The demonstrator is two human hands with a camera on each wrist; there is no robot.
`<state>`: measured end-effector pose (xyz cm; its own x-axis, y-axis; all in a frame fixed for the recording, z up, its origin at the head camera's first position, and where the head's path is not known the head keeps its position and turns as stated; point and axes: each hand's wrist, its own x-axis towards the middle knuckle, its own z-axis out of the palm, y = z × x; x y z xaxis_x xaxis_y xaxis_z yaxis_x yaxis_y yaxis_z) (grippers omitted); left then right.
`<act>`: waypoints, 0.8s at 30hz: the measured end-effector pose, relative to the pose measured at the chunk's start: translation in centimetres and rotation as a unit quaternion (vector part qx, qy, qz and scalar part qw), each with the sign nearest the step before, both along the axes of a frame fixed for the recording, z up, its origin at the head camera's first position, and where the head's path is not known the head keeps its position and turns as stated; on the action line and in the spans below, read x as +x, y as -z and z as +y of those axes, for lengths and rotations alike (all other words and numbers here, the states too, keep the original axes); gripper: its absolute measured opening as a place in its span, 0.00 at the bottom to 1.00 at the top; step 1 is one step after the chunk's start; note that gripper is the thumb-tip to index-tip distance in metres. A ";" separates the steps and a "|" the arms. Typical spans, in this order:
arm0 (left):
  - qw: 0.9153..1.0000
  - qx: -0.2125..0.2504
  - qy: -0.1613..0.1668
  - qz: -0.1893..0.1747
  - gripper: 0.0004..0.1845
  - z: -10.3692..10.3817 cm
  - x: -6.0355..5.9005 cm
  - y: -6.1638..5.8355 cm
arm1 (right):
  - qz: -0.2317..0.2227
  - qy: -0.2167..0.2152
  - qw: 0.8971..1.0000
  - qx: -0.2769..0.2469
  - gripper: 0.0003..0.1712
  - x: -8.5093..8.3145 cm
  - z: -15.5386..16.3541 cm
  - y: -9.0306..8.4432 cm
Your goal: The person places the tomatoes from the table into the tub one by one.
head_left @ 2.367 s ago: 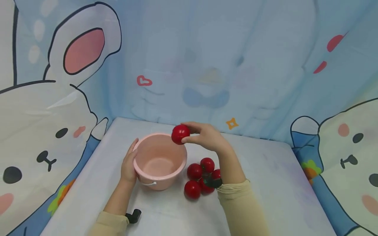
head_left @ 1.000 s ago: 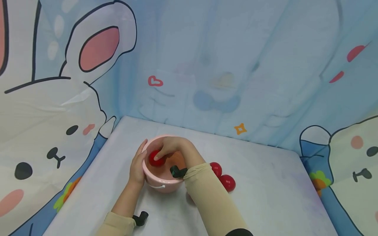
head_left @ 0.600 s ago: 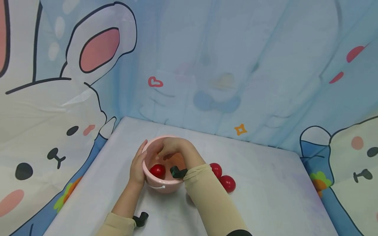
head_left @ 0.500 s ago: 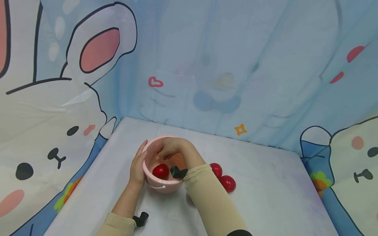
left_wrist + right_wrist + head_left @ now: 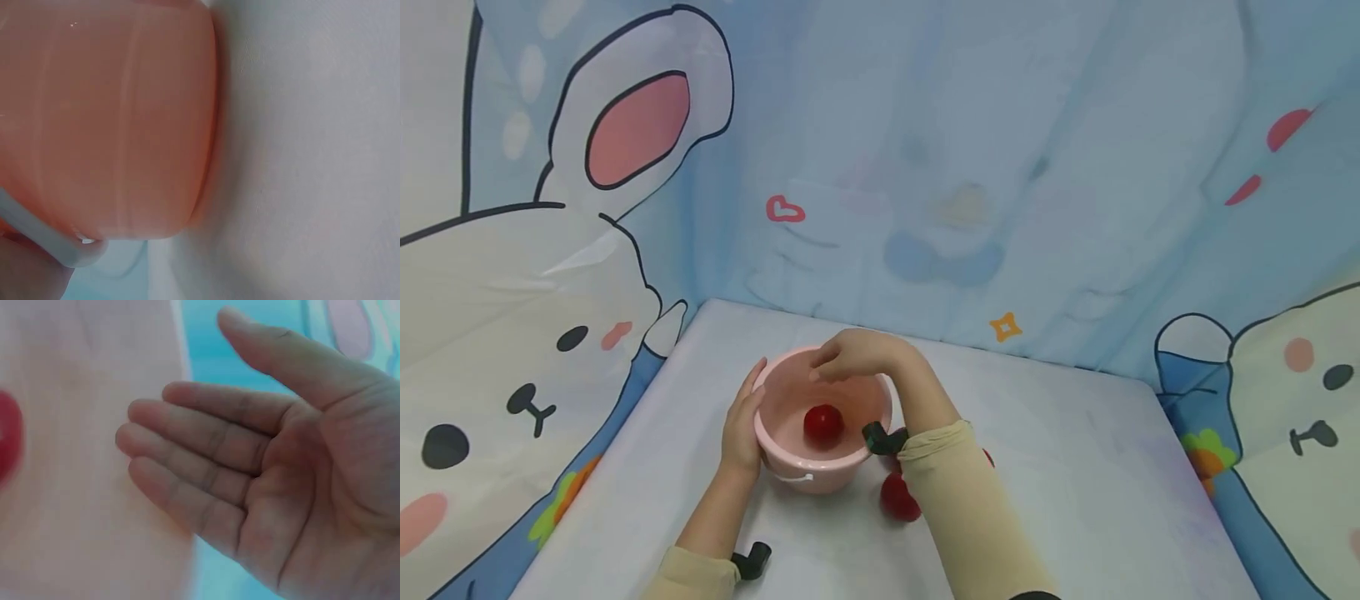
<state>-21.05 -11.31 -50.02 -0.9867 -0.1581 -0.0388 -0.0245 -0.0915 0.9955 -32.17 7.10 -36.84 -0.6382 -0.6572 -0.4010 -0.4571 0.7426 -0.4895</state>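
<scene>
A pink bucket (image 5: 823, 462) with a pale handle stands on the white table. My left hand (image 5: 741, 429) holds its left side, thumb by the rim and fingers along the outer wall; the bucket's side (image 5: 125, 112) fills much of the left wrist view. One glossy red round fruit, like a tomato or apple (image 5: 823, 427), lies inside at the bottom. Over the bucket's right far rim is my right hand (image 5: 865, 354), holding nothing. In the right wrist view its palm and fingers (image 5: 187, 437) are spread, apart from the red fruit (image 5: 7, 437) at the left edge.
More red round fruits (image 5: 898, 498) lie on the white table (image 5: 1097, 500) right of the bucket, partly hidden by the right sleeve (image 5: 970, 508). A blue printed cloth (image 5: 865, 150) hangs behind and at both sides.
My right hand carried a red fruit into the bucket and let it go. The fruit rolled right along the bottom, and the hand has risen toward the rim. My left hand stays on the bucket.
</scene>
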 end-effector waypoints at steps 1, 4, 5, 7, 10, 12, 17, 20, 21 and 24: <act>1.000 -0.002 -0.001 0.003 0.23 0.0 0.0 0.0 | 0.004 0.009 1.000 -0.008 0.26 0.1 1.0 -0.4; 1.000 -0.010 -0.004 0.012 0.24 0.0 0.1 0.0 | 0.007 0.050 0.998 -0.037 0.26 0.7 4.9 -1.5; 1.000 -0.012 -0.005 0.016 0.24 0.0 0.2 -0.1 | 0.009 0.068 0.996 -0.048 0.26 0.9 6.3 -1.8; 1.000 -0.014 -0.005 0.017 0.25 0.0 0.2 -0.1 | 0.026 0.106 0.992 -0.062 0.26 1.4 9.4 -2.0; 1.000 -0.016 -0.005 0.016 0.25 0.1 0.2 -0.1 | 0.055 0.157 0.984 -0.069 0.29 2.5 13.9 -1.6; 1.000 -0.017 -0.004 0.015 0.25 0.2 0.2 -0.1 | 0.074 0.180 0.979 -0.066 0.31 3.3 16.7 -0.5; 1.000 -0.023 -0.008 0.011 0.24 0.1 0.4 0.0 | 0.078 0.239 0.966 -0.064 0.38 5.7 21.6 4.1; 1.000 -0.022 -0.008 0.010 0.24 0.2 0.5 -0.1 | 0.063 0.274 0.956 -0.085 0.42 7.3 23.4 7.3; 1.000 -0.020 -0.007 0.011 0.24 0.2 0.5 -0.1 | 0.057 0.286 0.952 -0.096 0.42 7.8 23.9 8.3; 1.000 -0.014 -0.005 0.013 0.24 0.3 0.5 -0.1 | 0.043 0.317 0.941 -0.112 0.46 9.2 24.8 10.9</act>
